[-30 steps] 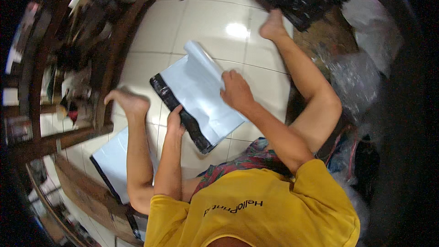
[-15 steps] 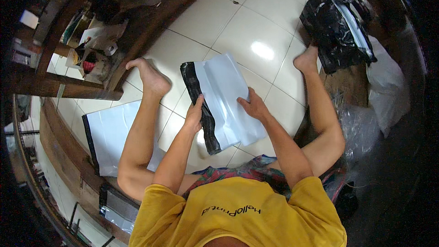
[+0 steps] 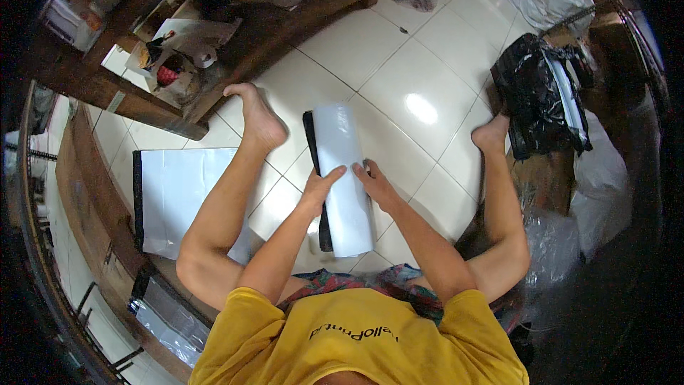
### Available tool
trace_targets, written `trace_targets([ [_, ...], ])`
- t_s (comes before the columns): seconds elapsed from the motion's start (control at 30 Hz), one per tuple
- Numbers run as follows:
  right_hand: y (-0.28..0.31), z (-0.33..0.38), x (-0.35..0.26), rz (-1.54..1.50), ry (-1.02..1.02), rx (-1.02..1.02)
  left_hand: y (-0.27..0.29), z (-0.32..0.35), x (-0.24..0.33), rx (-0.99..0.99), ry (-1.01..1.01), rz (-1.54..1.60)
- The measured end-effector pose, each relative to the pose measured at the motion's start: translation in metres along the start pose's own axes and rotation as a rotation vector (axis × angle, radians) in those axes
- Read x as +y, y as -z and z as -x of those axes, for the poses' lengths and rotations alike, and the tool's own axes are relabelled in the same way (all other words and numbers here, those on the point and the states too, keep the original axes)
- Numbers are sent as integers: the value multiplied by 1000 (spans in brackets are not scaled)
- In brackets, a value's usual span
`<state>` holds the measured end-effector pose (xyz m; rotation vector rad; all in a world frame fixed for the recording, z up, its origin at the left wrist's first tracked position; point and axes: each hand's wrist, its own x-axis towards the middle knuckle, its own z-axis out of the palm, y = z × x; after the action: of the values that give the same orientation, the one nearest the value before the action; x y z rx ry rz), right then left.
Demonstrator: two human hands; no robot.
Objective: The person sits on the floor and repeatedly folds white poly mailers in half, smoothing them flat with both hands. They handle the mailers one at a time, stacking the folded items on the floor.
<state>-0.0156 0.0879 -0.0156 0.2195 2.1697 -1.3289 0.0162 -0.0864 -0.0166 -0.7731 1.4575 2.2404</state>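
Observation:
Between my legs, above the tiled floor, is a folded white plastic mailer bag (image 3: 342, 214) with a black strip along its left edge. It forms a narrow upright bundle with a rounded right side; whether it is one bag or several layers I cannot tell. My left hand (image 3: 320, 191) is closed round its left side, thumb on the white face, fingers mostly hidden behind. My right hand (image 3: 376, 184) grips the right edge, thumb on the front. To the left, partly under my leg, another white plastic sheet (image 3: 182, 196) with a black edge lies flat.
A black plastic bag (image 3: 531, 100) with white contents stands at the right beyond my foot. Clear plastic wrap (image 3: 548, 242) lies near my right knee. A wooden shelf (image 3: 157, 110) holding assorted items is at the upper left. Clear packaging (image 3: 167, 321) lies at the lower left.
The white mailer has gone from a wide, spread shape to a narrow folded bundle. My right hand has moved left, closer to my left hand. The view has shifted slightly.

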Motion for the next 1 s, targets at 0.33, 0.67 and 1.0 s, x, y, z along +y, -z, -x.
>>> trace_targets([
  [0.33, 25, 51, -76, -266, 612, 165, -54, 69, 46, 117, -654, -158],
  [0.67, 54, 62, -65, -438, 788, 29, -20, 29, 12, -164, -700, -112],
  [1.0, 61, 124, -252, 1039, 1209, 192, 7, 20, 1, -158, -693, -382],
])
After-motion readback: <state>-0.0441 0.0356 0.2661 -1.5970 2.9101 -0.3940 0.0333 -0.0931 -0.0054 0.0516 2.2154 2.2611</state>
